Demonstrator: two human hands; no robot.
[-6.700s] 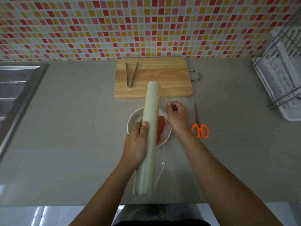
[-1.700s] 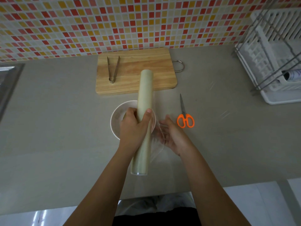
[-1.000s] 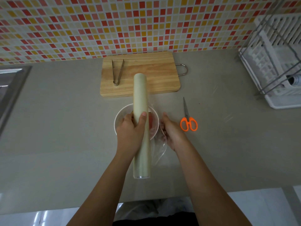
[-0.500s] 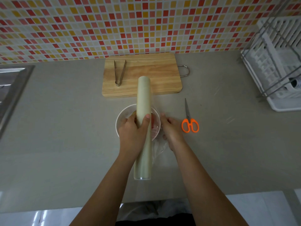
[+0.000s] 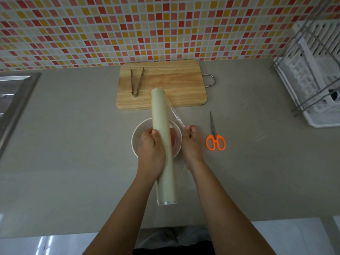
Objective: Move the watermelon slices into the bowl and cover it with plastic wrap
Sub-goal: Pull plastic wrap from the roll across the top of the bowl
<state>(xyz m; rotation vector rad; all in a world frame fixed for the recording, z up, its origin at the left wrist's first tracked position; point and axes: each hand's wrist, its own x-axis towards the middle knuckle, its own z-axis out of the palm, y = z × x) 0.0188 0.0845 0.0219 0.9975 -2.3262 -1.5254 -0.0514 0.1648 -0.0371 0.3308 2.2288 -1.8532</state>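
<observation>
A white bowl (image 5: 138,133) stands on the grey counter with red watermelon slices (image 5: 173,139) showing inside, mostly hidden by the roll and my hands. My left hand (image 5: 151,151) grips a long pale roll of plastic wrap (image 5: 161,126) held lengthwise above the bowl. My right hand (image 5: 190,144) pinches the free edge of the clear film (image 5: 175,115), which stretches from the roll's far end down to my fingers at the bowl's right rim.
A wooden cutting board (image 5: 165,83) with metal tongs (image 5: 136,82) lies behind the bowl. Orange-handled scissors (image 5: 214,137) lie to the right. A white dish rack (image 5: 316,74) stands at far right, a steel sink (image 5: 12,92) at far left.
My right hand has closed on the film's edge and pulled it out to the right of the roll. Earlier it lay open below the bowl's right side. The left hand keeps its grip.
</observation>
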